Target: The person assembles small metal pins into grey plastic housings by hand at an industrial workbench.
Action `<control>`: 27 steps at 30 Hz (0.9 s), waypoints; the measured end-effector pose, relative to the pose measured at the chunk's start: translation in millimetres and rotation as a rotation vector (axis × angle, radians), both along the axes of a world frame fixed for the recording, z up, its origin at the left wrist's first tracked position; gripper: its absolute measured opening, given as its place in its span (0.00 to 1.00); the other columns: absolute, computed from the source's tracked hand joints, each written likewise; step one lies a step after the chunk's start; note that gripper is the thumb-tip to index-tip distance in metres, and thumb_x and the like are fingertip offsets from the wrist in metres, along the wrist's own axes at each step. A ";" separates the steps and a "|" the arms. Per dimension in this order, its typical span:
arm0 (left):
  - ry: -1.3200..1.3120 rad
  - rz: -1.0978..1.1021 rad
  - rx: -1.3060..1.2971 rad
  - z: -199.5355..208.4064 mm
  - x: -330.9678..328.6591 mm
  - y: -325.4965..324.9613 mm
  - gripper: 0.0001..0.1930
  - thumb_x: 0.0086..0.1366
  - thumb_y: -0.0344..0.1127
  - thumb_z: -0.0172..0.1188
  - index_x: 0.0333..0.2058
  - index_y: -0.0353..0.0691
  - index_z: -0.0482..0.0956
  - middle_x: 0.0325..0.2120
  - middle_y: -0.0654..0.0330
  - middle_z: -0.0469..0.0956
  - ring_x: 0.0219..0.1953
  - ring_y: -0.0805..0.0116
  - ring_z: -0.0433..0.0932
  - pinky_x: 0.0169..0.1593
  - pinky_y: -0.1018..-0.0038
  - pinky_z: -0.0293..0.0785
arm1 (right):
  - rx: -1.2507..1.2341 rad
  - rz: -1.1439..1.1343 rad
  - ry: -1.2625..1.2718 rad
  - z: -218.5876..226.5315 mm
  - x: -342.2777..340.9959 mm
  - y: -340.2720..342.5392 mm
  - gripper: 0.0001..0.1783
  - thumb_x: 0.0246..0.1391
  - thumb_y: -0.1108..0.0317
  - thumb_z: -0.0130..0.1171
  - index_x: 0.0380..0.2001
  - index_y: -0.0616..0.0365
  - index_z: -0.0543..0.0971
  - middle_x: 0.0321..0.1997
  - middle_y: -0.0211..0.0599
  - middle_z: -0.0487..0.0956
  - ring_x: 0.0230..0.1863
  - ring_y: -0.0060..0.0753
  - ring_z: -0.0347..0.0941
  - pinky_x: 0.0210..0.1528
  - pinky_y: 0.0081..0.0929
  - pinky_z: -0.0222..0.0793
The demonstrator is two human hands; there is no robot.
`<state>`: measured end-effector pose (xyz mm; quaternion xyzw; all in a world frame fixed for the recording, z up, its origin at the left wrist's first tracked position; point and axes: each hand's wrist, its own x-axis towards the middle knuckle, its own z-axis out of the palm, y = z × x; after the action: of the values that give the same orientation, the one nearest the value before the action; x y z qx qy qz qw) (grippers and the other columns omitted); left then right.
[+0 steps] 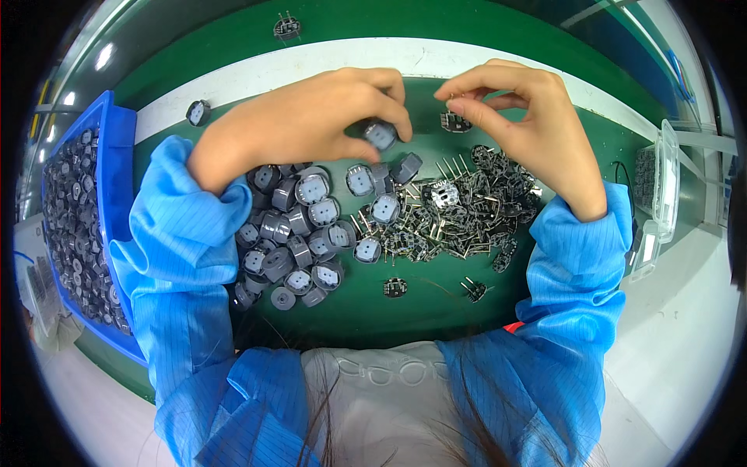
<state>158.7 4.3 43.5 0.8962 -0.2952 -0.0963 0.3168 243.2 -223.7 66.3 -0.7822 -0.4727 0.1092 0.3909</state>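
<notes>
My left hand [319, 109] is curled over the mat, thumb and fingers around a grey round plastic housing [380, 135] whose pale inner face shows. Between the thumb and fingertips of my right hand [525, 109] is a small black circuit board [455, 121], held just right of that housing and apart from it. Below my left hand lies a heap of similar grey housings [313, 188], some face up and some on their sides. Under my right hand spreads a pile of small round boards [443, 222] with metal pins.
A blue bin [117, 179] full of grey parts stands at the left. Clear plastic boxes [665, 179] are at the right. One housing [198, 113] lies on the white strip [257, 74]; a loose board [287, 28] lies beyond it. Two boards [394, 288] lie near me on the green mat [350, 311].
</notes>
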 end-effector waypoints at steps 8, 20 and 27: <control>0.133 0.369 -0.442 17.7 -2.4 -13.8 0.20 0.48 0.18 0.68 0.41 0.33 0.76 0.40 0.61 0.78 0.44 0.67 0.81 0.46 0.73 0.81 | 0.267 -0.100 -0.023 -4.1 -22.3 17.8 0.09 0.45 0.78 0.67 0.32 0.60 0.82 0.31 0.36 0.83 0.35 0.30 0.82 0.38 0.24 0.79; 0.322 0.443 -0.621 25.9 -10.1 -22.0 0.16 0.50 0.17 0.69 0.37 0.32 0.75 0.35 0.57 0.80 0.39 0.71 0.82 0.41 0.77 0.79 | 0.386 -0.223 -0.185 -0.1 -34.5 20.1 0.08 0.44 0.82 0.68 0.31 0.66 0.81 0.32 0.34 0.83 0.35 0.25 0.81 0.42 0.21 0.78; 0.301 0.538 -0.889 20.2 -10.1 -28.9 0.11 0.54 0.24 0.63 0.38 0.28 0.78 0.29 0.58 0.81 0.33 0.77 0.80 0.38 0.82 0.76 | 0.321 -0.201 -0.587 3.1 -41.5 18.2 0.12 0.37 0.86 0.68 0.29 0.64 0.81 0.28 0.38 0.81 0.29 0.32 0.78 0.31 0.22 0.73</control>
<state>148.6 -24.6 63.6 0.6961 -0.0187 -0.0051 0.7177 201.7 -205.5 69.4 -0.7515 -0.4965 -0.2353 0.3651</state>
